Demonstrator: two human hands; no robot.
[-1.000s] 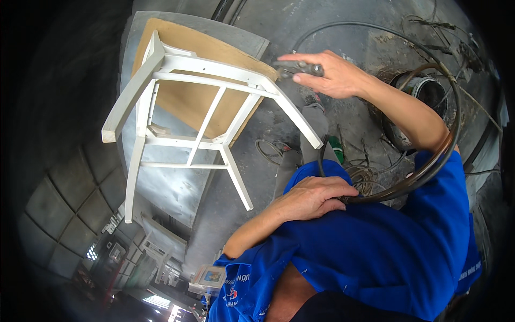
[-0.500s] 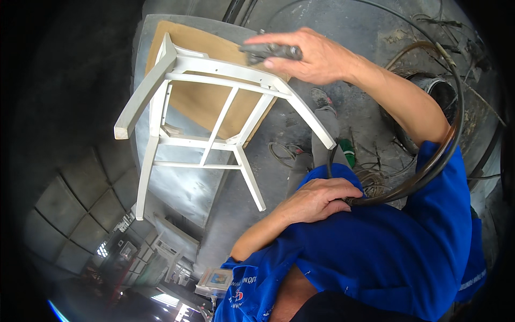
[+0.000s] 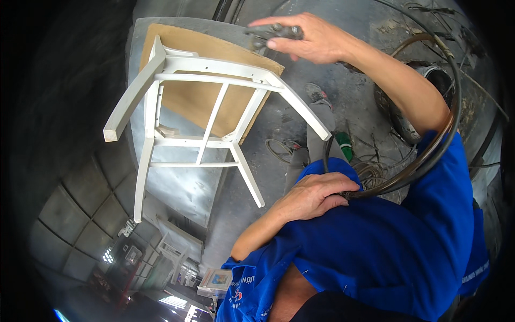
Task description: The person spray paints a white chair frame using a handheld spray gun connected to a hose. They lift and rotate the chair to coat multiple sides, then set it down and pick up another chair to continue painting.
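My right hand is closed round a dark spray gun, its front end blurred, above the far right corner of a white wooden chair frame. The frame rests with its legs sticking up and outward, and a brown board lies beneath it. Close to my body, my left hand grips a dark hose, which loops up past my right arm. The fingers' undersides are hidden.
A grey metal surface supports the board. On the floor to the right are coiled hoses and a dirty metal drum. A panelled wall stands at the left. My legs are beside the surface.
My right hand with the spray gun sits slightly higher in view, farther from the chair's top rail. The chair appears shifted a little left. My left hand keeps its hold on the hose.
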